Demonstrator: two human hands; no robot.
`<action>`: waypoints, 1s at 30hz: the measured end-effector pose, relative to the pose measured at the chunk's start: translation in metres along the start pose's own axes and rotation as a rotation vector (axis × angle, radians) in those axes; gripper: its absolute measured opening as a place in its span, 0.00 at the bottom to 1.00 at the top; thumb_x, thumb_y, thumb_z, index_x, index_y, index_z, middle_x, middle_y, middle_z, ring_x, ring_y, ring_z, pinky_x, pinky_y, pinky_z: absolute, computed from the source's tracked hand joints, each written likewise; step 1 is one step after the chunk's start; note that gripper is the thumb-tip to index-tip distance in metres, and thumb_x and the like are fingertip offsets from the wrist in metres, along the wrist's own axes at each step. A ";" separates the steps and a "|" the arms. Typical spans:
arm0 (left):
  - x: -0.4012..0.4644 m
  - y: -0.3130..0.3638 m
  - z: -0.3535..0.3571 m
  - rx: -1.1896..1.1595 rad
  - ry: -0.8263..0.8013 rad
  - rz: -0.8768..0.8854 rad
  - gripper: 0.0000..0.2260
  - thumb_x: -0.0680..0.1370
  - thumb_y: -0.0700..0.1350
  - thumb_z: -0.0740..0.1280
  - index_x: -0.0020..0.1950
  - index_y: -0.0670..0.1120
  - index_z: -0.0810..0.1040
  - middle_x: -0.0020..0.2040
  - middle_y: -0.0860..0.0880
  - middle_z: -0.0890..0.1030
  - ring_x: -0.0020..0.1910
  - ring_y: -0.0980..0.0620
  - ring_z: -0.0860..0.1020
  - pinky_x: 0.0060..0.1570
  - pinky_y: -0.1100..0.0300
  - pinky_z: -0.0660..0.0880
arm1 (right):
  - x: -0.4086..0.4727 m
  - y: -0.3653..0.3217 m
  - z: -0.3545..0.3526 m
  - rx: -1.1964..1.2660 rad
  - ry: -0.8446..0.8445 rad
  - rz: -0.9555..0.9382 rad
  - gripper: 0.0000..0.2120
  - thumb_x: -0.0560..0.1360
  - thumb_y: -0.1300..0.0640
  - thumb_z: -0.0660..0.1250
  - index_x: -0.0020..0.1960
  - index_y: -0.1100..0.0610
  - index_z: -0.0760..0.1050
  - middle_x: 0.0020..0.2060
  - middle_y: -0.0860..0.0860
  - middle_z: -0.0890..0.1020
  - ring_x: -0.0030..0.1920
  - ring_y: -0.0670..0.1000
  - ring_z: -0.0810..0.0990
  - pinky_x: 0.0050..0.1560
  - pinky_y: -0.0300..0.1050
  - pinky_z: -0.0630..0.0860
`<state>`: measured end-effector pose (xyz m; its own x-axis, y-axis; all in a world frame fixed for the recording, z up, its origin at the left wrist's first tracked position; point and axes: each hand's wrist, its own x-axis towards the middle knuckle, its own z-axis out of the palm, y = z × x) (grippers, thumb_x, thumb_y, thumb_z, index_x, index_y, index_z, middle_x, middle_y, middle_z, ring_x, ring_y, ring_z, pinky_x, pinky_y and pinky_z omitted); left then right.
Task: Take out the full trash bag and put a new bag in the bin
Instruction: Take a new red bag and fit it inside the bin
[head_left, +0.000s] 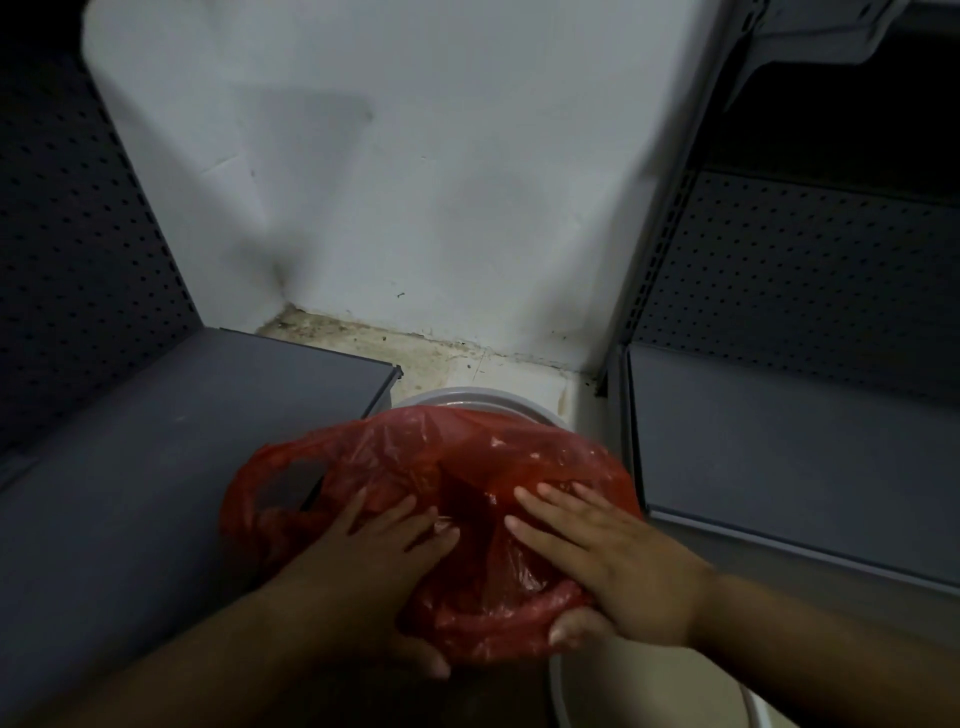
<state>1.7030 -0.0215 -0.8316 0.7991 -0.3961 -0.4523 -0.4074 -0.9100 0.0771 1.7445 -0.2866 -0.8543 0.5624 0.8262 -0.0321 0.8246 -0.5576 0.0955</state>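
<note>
A thin red plastic bag (467, 467) is spread over the mouth of a round white bin (483, 402), whose far rim shows just behind the bag. One bag handle loop hangs out at the left. My left hand (363, 566) grips the near left part of the bag, fingers on top and thumb underneath. My right hand (602, 566) pinches the bag's near edge, fingers spread over the plastic and thumb below. The inside of the bin is hidden by the bag and my hands.
The bin stands on a pale tiled floor in a corner against a white wall (415, 182). A grey metal shelf (171, 426) flanks it on the left and another grey shelf (795, 441) on the right, both backed by perforated panels. A pale curved rim (561, 691) shows below my right hand.
</note>
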 end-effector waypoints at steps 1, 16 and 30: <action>0.001 0.003 0.005 0.045 0.020 -0.012 0.49 0.62 0.75 0.56 0.74 0.57 0.36 0.75 0.54 0.36 0.74 0.53 0.35 0.66 0.48 0.28 | -0.004 0.005 0.003 -0.038 -0.009 0.027 0.36 0.75 0.31 0.44 0.76 0.51 0.52 0.74 0.54 0.62 0.73 0.55 0.64 0.67 0.61 0.65; 0.032 -0.024 -0.009 -0.156 0.512 -0.222 0.32 0.75 0.65 0.49 0.75 0.51 0.54 0.77 0.48 0.55 0.76 0.49 0.50 0.73 0.53 0.53 | 0.052 -0.004 -0.015 0.144 0.119 0.476 0.26 0.79 0.43 0.52 0.70 0.58 0.68 0.70 0.56 0.70 0.68 0.58 0.71 0.69 0.50 0.68; 0.087 -0.057 -0.017 -0.344 0.510 -0.292 0.28 0.79 0.53 0.57 0.75 0.45 0.52 0.77 0.45 0.56 0.75 0.48 0.55 0.73 0.53 0.54 | 0.105 0.037 -0.008 0.432 0.117 0.689 0.24 0.80 0.48 0.56 0.74 0.52 0.58 0.74 0.53 0.61 0.73 0.54 0.59 0.72 0.50 0.60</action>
<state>1.8034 -0.0062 -0.8598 0.9978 -0.0596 -0.0280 -0.0469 -0.9423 0.3316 1.8334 -0.2194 -0.8457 0.9609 0.2768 -0.0003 0.2606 -0.9050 -0.3364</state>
